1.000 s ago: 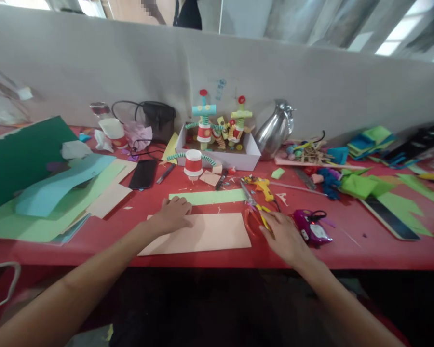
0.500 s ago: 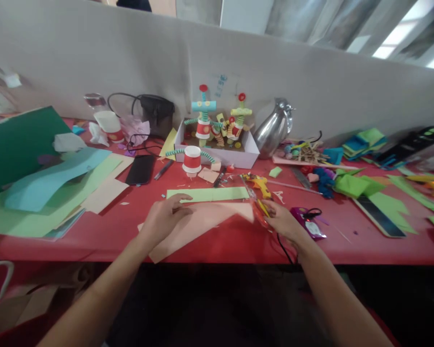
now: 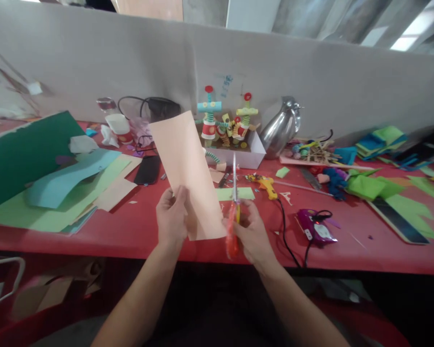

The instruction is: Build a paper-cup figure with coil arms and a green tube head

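Note:
My left hand (image 3: 172, 219) pinches a peach sheet of paper (image 3: 188, 168) near its lower left edge and holds it raised and tilted above the table. In my right hand (image 3: 251, 229) is a pair of scissors (image 3: 233, 221) with red and yellow handles, blades pointing away from me, slightly blurred. The scissors are just right of the sheet's lower right corner. Behind them a light green paper strip (image 3: 238, 193) lies flat on the red table, partly covered by the raised sheet. A yellow glue gun (image 3: 266, 185) rests to the right of the strip.
A white box (image 3: 235, 158) with paper-cup robot figures stands at the back, beside a steel jug (image 3: 280, 126). Coloured sheets (image 3: 72, 178) and a phone (image 3: 147, 170) lie left. A purple device (image 3: 315, 226) and its black cord (image 3: 284, 236) are at right.
The peach sheet has been lifted off the table by my left hand and turned more upright. My right hand has brought the scissors left and nearer to me.

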{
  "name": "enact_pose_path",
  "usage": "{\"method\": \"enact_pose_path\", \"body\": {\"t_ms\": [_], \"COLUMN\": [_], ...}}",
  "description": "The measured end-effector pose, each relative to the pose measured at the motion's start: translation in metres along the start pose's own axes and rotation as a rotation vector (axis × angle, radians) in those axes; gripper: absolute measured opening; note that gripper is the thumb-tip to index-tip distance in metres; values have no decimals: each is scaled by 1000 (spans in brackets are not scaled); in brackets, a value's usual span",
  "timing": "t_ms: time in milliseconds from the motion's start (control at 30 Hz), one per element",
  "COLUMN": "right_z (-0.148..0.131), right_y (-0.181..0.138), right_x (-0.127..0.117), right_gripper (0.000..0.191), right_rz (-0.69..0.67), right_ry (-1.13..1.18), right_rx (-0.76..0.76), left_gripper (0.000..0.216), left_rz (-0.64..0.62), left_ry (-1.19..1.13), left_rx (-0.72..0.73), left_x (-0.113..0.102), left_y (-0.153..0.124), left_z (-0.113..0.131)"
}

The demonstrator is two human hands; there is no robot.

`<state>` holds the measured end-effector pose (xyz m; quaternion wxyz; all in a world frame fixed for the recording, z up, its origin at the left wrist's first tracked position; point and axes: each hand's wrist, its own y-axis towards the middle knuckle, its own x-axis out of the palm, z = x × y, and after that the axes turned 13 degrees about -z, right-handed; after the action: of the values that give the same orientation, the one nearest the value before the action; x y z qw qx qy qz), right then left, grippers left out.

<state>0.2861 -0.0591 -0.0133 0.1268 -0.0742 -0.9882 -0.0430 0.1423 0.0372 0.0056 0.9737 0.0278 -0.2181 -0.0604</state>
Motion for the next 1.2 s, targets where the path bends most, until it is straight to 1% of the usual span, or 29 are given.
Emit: {"method": "enact_pose_path", "body": {"t_ms": [67,133,167,200,267,300,333,367,400,433,500,533,567,633,733,800,900,1000,1067,1200], "right_z": [3,2,-1,-3,-9,-11,-13,-14,-14,-12,-5,-2,2,7,9,8,8,8,8,10], "right_y": [6,12,14,16,14,10,5,-2,-11,-20,-38,-47,-54,-63,-65,-63,-59,-59,-59,-59], "right_x": [14,22,24,25,23,21,19,16,13,10,7,7,8,12,20,23,25,26,26,25], "right_gripper": [54,52,52,53,54,52,46,37,29,31,52,59,64,71,78,78,80,86,86,76], "right_rz": [32,35,34,32,36,24,-7,-61,-153,-256,-451,-521,-576,-636,-679,-681,-671,-714,-713,-645], "right_ry": [-61,-87,-81,-64,2,44,85,123,141,144,157,177,214,299,397,435,477,503,524,579], "right_rx": [-68,-121,-130,-126,-103,-74,-34,13,74,118,143,174,214,283,324,334,373,425,422,387], "left_gripper": [21,33,39,43,45,45,46,46,46,45,41,39,37,36,37,39,39,37,36,37], "left_rz": [-75,-170,-194,-193,-130,-88,-42,5,47,90,167,198,223,256,266,271,281,264,251,247], "left_ry": [-7,14,26,28,-12,-46,-75,-93,-98,-98,-95,-95,-94,-91,-94,-100,-95,-84,-86,-86], "left_rx": [-5,-27,-25,-1,110,170,217,245,252,251,246,243,236,220,209,204,192,193,209,221], "left_x": [-6,-13,-16,-19,-25,-29,-33,-37,-42,-47,-55,-58,-60,-63,-64,-63,-62,-62,-62,-63], "left_y": [-6,-11,-12,-12,-7,-3,3,8,14,19,25,27,28,29,28,28,29,29,29,27], "left_z": [5,11,15,18,24,27,28,30,30,30,29,28,27,26,28,30,32,32,31,29]}}
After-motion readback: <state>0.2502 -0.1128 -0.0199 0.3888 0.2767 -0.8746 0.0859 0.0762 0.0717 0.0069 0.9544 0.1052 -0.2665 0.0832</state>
